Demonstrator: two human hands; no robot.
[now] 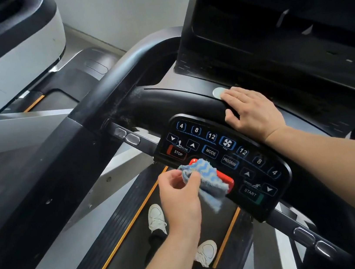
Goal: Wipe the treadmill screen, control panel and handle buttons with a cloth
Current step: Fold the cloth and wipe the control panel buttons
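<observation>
My left hand (pixel 178 195) pinches a blue-and-white wavy cloth (pixel 206 180) and presses it over the red safety key (pixel 227 179) at the lower middle of the black control panel (pixel 220 151). My right hand (pixel 253 112) lies flat, fingers apart, on the rounded black bar above the panel, beside a small silver oval pad (pixel 218 93). The dark treadmill screen (pixel 290 0) rises at the upper right. Silver handle buttons (pixel 126 137) sit on the left grip, and another pair of handle buttons (pixel 312 240) sits on the right grip.
I stand on the treadmill belt (pixel 126 267) with orange edge stripes; my white shoes (pixel 156 217) show below the panel. A second grey-and-black machine (pixel 11 48) stands at the upper left against a pale wall.
</observation>
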